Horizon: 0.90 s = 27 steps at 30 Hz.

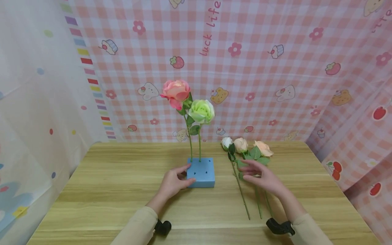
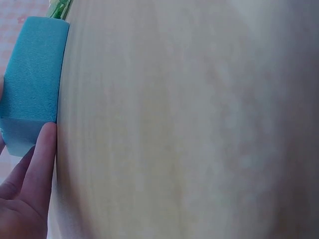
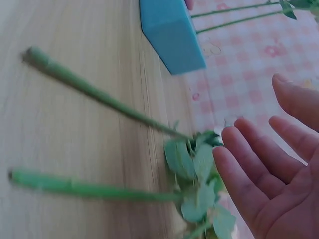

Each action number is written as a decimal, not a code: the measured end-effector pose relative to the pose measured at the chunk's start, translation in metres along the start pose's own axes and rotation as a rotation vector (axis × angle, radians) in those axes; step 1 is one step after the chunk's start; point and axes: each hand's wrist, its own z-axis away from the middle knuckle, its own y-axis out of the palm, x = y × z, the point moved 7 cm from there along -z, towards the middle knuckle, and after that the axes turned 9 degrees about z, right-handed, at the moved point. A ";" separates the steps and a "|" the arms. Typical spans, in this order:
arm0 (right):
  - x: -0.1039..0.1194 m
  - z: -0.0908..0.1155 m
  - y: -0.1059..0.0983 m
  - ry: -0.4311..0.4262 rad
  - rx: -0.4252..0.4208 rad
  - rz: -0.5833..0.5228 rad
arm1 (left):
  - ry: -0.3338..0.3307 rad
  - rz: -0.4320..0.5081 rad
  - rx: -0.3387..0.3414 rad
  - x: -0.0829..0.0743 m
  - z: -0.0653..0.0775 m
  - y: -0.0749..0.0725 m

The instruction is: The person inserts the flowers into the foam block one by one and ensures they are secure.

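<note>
A blue foam block [image 1: 204,175] stands on the table, with a pink rose [image 1: 176,91] and a green rose [image 1: 202,111] upright in its rear holes. My left hand [image 1: 175,183] holds the block at its left end; the thumb lies along the front corner and a finger reaches the left top edge. Over the loose flowers my right hand [image 1: 262,177] hovers with fingers spread and nothing held. Beneath and behind it lie a white rose [image 1: 226,143], a cream rose [image 1: 241,145] and a peach rose [image 1: 263,148]. In the right wrist view, its fingertips are near green leaves [image 3: 197,154].
The wooden table [image 1: 122,190] ends at the back against a pink checked cloth [image 1: 260,71]. More cloth hangs at the left and right sides. Several holes show in the block's top. The loose stems [image 1: 242,195] point towards the table's front edge.
</note>
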 end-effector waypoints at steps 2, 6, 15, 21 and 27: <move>-0.003 0.006 -0.005 0.007 0.002 0.012 | 0.005 0.000 -0.003 0.000 0.001 0.000; -0.010 0.017 -0.015 0.039 -0.004 0.005 | 0.012 0.000 -0.013 0.000 0.001 0.000; -0.028 0.035 -0.031 0.052 -0.005 -0.089 | 0.003 0.013 -0.008 0.001 0.000 -0.001; -0.042 0.044 -0.037 0.084 -0.025 -0.123 | -0.015 0.005 -0.002 0.001 0.000 -0.001; -0.055 0.052 -0.036 0.165 0.002 -0.189 | -0.020 0.009 0.006 0.001 0.000 0.000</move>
